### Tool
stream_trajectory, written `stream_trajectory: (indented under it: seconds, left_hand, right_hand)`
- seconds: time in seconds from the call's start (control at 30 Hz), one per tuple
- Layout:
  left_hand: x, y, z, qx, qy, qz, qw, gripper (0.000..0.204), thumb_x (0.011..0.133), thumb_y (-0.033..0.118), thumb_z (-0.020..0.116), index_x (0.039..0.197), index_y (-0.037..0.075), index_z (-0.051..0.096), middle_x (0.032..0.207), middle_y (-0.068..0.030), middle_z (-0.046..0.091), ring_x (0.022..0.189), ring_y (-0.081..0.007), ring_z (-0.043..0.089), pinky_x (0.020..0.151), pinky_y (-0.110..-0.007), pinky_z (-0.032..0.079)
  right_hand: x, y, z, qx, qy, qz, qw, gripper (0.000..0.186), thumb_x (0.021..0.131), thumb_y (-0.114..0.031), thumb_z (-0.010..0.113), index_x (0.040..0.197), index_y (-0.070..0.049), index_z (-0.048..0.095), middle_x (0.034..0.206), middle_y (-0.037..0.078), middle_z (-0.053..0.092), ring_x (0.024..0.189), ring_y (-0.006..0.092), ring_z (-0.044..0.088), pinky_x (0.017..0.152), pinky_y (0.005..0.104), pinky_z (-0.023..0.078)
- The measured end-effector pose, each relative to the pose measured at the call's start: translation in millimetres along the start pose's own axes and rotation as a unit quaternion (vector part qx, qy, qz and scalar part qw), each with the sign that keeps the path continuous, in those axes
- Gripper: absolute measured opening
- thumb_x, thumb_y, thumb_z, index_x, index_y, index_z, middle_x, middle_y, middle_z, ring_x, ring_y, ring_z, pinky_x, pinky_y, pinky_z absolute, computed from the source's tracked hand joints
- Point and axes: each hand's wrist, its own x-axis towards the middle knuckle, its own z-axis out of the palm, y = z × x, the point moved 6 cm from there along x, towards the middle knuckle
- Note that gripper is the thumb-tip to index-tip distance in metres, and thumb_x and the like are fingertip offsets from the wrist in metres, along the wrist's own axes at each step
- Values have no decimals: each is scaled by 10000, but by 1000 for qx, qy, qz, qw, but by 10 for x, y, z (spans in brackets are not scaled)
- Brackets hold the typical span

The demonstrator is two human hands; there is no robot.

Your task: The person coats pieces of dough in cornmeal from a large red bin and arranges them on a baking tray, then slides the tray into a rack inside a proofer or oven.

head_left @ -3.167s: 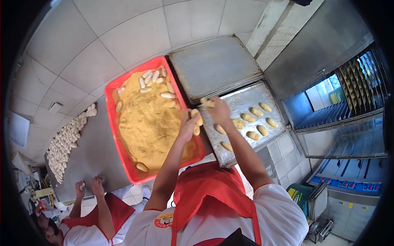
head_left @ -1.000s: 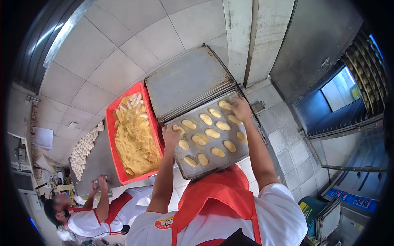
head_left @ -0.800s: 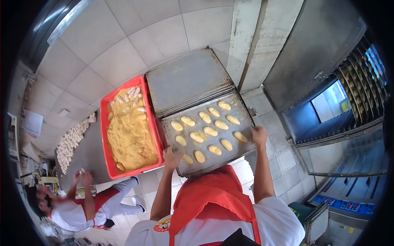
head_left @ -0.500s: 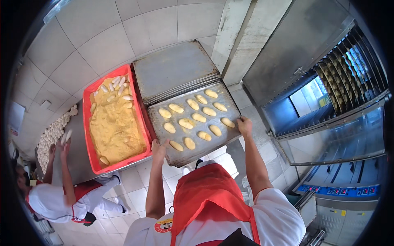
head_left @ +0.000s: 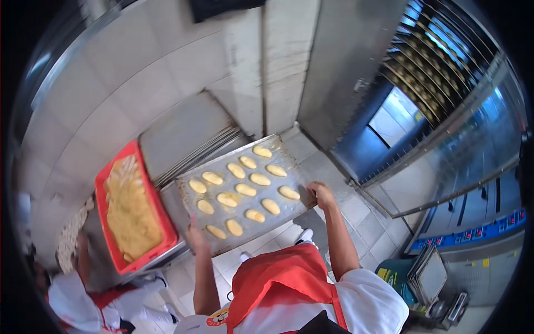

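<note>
A metal baking tray (head_left: 261, 229) is held level in front of me, bearing several oval, yellow-coated dough pieces (head_left: 245, 190) in rough rows. My left hand (head_left: 197, 236) grips its near left edge, with the fingers partly blurred. At the right edge, my right hand (head_left: 322, 196) is closed round the rim. Left of the tray stands a red tub (head_left: 167, 234) of yellow crumbs (head_left: 132, 214), with pale dough pieces at its far end. A stack of flat metal trays (head_left: 186, 131) lies just beyond the held tray.
To the right, a tall metal cabinet stands open, its door (head_left: 347, 72) swung out and loaded racks (head_left: 425, 72) inside. Below it is an oven with a blue control panel (head_left: 473, 231). A co-worker (head_left: 83, 298) is at the table's left, beside many small dough pieces (head_left: 72, 231).
The tray in my hands has come away from the stack and turned slightly toward the cabinet. My view has swung right, so the tub and stack appear lower and further left.
</note>
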Motion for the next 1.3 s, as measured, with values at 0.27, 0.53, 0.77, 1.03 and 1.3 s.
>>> stream_trajectory:
  seconds: [0.27,0.53,0.77,1.03,1.3]
  left_hand:
    - [-566,294,2606,-22,-166,-51,985,586,939,364,630,1279,-106,549,1253,-170,604,1071,-269,600,932,-392,468]
    - [-980,162,5509,100,-271,-7,957,445,900,314,693,1046,-106,668,1032,-128,676,917,-199,598,841,-355,459]
    - [-1276,56,7958,177,-419,56,889,478,855,368,732,973,-92,684,922,-98,672,827,-188,578,789,-367,456]
    - [-1474,-187,9744,224,-538,66,810,442,858,390,721,892,-50,694,827,-50,635,742,-145,510,712,-350,440]
    - [-1817,-73,10351,281,-602,-25,747,407,866,348,707,1027,-25,685,937,-43,674,860,-155,593,792,-334,467]
  right_hand:
    - [-758,-704,-1886,331,-74,-71,938,495,846,-235,687,1262,-6,547,1145,74,631,1058,203,590,958,348,434]
    - [-957,-1200,-3176,510,-31,-229,828,676,872,-305,565,1473,-54,385,1499,100,430,1371,277,402,1141,467,279]
    - [-526,-1306,-3807,579,132,-244,767,592,877,-333,535,1416,-99,460,1502,74,421,1405,273,338,1159,540,204]
    - [169,-1550,-4225,601,202,-295,715,564,904,-310,508,1417,-84,449,1516,84,396,1436,286,288,1183,568,141]
    - [553,-1997,-4572,680,268,-329,598,660,923,-312,497,1465,17,313,1545,183,317,1439,336,279,1191,500,181]
